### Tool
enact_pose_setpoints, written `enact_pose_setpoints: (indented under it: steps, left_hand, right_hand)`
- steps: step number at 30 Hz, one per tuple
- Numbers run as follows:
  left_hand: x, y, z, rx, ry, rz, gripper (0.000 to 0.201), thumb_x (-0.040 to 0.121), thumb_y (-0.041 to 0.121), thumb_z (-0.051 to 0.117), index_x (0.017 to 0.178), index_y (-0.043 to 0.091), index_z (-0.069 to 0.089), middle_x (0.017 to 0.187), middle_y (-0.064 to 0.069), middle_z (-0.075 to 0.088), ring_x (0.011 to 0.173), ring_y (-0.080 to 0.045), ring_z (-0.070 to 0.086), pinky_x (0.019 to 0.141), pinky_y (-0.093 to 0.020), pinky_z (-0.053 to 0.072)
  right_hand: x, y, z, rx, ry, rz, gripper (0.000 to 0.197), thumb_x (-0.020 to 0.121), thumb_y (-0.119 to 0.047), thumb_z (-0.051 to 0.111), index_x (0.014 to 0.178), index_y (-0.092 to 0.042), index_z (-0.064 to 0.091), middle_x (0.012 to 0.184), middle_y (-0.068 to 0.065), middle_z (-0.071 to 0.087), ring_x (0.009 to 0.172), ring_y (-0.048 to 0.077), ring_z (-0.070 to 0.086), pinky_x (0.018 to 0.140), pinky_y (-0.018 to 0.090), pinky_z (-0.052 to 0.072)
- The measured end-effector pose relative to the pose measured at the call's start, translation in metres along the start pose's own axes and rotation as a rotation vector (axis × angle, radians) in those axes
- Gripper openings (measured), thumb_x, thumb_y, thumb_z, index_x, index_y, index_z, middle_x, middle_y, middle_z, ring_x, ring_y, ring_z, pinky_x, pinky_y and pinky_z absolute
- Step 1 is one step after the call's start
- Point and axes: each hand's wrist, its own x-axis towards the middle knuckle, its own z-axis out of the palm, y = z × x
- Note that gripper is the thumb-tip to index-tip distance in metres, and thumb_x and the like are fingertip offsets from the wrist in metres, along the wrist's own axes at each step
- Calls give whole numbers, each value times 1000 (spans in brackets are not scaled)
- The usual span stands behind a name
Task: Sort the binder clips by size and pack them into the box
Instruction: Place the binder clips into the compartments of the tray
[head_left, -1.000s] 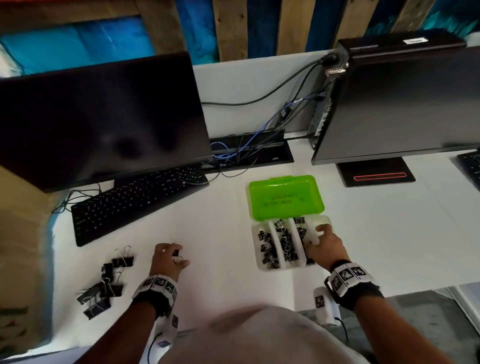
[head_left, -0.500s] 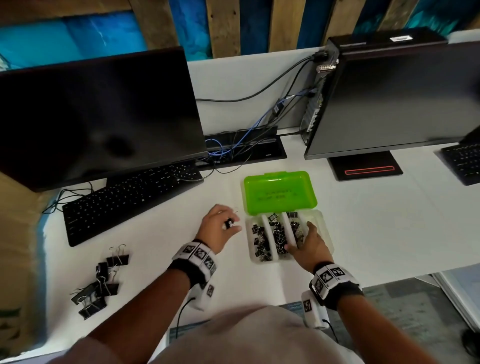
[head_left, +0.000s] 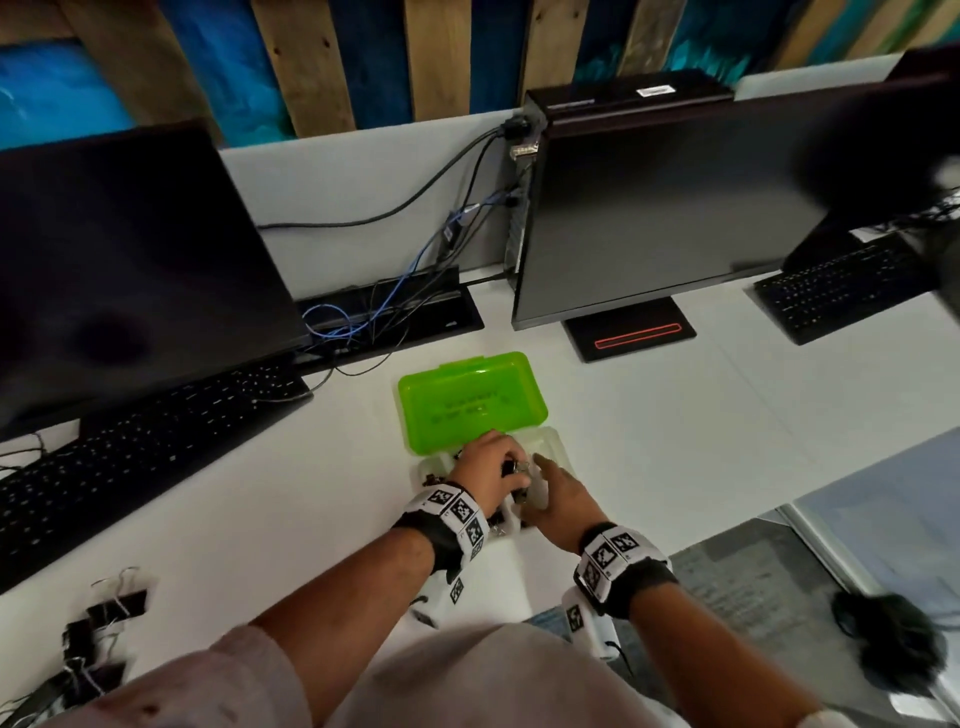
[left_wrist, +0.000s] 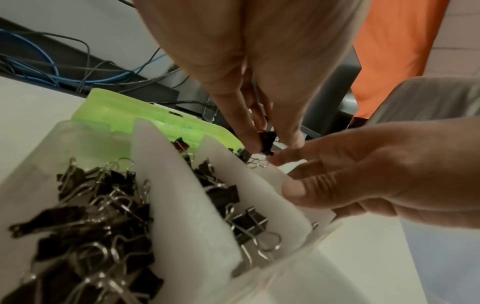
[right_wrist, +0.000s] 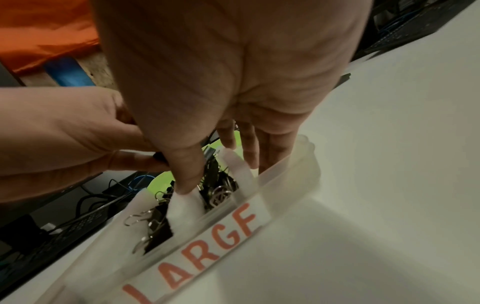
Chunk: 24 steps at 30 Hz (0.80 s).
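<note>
The box stands open on the white desk, its green lid (head_left: 470, 402) flat behind the clear base (head_left: 558, 441). White foam dividers (left_wrist: 182, 205) split the base into compartments that hold black binder clips (left_wrist: 103, 216). A label reading LARGE (right_wrist: 215, 242) sits on the front wall. My left hand (head_left: 511, 470) hovers over the box and pinches a small black clip (left_wrist: 267, 142) between its fingertips. My right hand (head_left: 540, 467) rests on the box with straight fingers, its thumb (right_wrist: 184, 185) pressing on a divider. A pile of larger clips (head_left: 104, 623) lies at the desk's near left.
A monitor (head_left: 130, 260) and keyboard (head_left: 145, 447) stand at the left. A second monitor (head_left: 675, 208) stands behind the box, with another keyboard (head_left: 841, 291) at the right. Cables (head_left: 363, 317) run along the back. The desk's front edge is just below my wrists.
My left hand has carried the small clip rightwards from the desk's left side to above the box. My right hand has stayed on the box.
</note>
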Motion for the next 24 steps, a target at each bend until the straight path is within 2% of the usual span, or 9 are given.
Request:
enact_pose_setpoints:
  steps: [3,8,11,13,15,18,20,24]
  left_hand:
    - [7,0,4,51,-31,-3,28,71,11,77,94,10,61,107,-6,56,98,-23,57,91,-33,46]
    - [15,0,11,212,-129,-19,35,74,11,74,104,11,55,114,-4,50,101,-22,54,86,-27,41]
    - [17,-1,16,227,-170,-14,38,76,-4,64,107,16,52,117,-4,52,103,-21,55,92,-35,46]
    - [19,-2,17,240,-196,9,39,76,-10,56,105,16,52,115,-5,52,101,-22,57,91,-37,48]
    - [20,-4,17,299,-188,45,37,77,-9,53,105,15,54,116,-7,50,104,-25,56,92,-38,47]
    - [20,-10,19,389,-175,41,36,84,1,55,118,11,52,126,-12,45,111,-28,50,95,-40,45]
    - [21,-12,19,404,-209,12,38,86,6,55,124,11,51,130,-14,45,113,-30,50,96,-42,46]
    - [21,-13,16,431,-258,1,36,88,7,52,123,11,52,132,-16,46,114,-31,50,96,-39,45]
  right_hand:
    - [1,3,-2,-13,17,-50,77,84,-29,65,146,-9,24,147,14,36,134,27,38,108,32,32]
    - [6,3,-4,-20,61,-146,58,81,-21,65,134,-11,44,131,11,46,117,28,51,99,32,41]
    - [9,4,-7,-44,24,-107,49,79,-27,67,125,-12,55,131,11,45,113,29,55,98,34,44]
    - [10,6,-9,-39,-5,-91,45,78,-29,69,119,-13,58,128,11,47,110,28,56,95,33,45]
    - [10,7,-11,-3,17,-81,43,78,-21,69,118,-13,54,124,11,53,109,29,57,92,32,44]
    - [9,7,-11,28,74,-25,48,81,-13,62,125,-12,41,119,15,61,105,34,60,87,37,48]
    - [10,3,-10,8,83,-2,54,83,-14,58,132,-11,35,119,19,63,104,38,61,87,41,50]
    - [9,-8,1,-103,62,-5,57,87,-21,55,138,-8,32,118,23,61,106,39,60,86,41,49]
